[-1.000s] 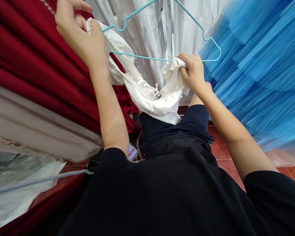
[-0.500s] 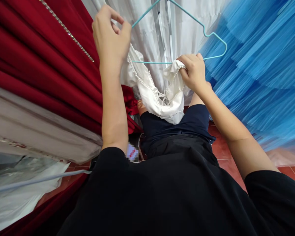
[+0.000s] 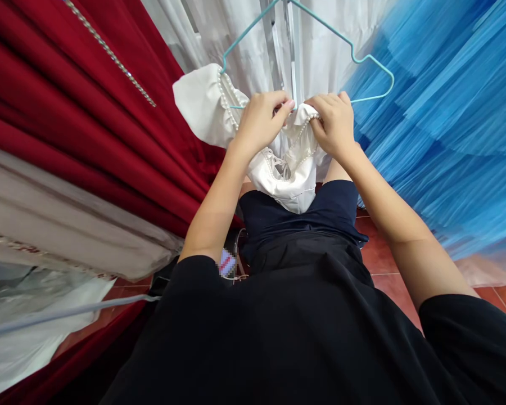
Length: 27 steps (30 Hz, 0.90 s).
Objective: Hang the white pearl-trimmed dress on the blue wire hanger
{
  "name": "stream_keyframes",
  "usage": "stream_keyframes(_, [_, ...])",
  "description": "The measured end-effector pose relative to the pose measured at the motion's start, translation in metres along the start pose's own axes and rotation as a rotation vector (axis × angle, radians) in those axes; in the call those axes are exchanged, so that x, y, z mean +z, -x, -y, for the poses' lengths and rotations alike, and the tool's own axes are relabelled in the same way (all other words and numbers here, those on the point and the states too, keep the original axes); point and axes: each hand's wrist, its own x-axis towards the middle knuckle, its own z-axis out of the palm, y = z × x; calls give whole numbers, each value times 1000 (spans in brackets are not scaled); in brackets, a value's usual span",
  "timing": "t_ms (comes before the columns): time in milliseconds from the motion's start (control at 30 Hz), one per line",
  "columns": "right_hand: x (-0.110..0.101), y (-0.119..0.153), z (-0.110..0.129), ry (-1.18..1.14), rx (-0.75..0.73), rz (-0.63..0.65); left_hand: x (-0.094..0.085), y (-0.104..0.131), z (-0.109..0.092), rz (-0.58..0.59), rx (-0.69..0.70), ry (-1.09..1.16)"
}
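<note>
A white dress with pearl-trimmed edges hangs at a light-blue wire hanger. Its left shoulder piece is over the hanger's left end, while the hanger's right end is bare. My right hand is closed on the dress's right shoulder strap, by the hanger's lower bar. Close beside it, my left hand is over the neckline with loosely curled fingers and a gap at the thumb. I see nothing held in it, though its fingertips are partly hidden.
Red drapery with a beaded strip hangs at the left, above pale fabric. Blue tulle fills the right side. Behind the hanger are white cloth and a metal pole. A grey rod crosses the lower left, over red floor tiles.
My left hand has moved right and down, from the hanger's left end to beside my right hand. The left shoulder piece now shows spread over the hanger. My right hand keeps its hold.
</note>
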Motion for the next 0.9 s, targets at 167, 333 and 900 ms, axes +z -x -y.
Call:
stream_keyframes(167, [-3, 1, -6, -99, -34, -20, -2, -3, 2, -1, 104, -162])
stream_keyframes(333, [-17, 20, -14, -29, 52, -89, -1, -12, 2, -12, 106, -197])
stream_keyframes(900, [-87, -42, -91, 168, 465, -608, -10, -13, -2, 56, 85, -226])
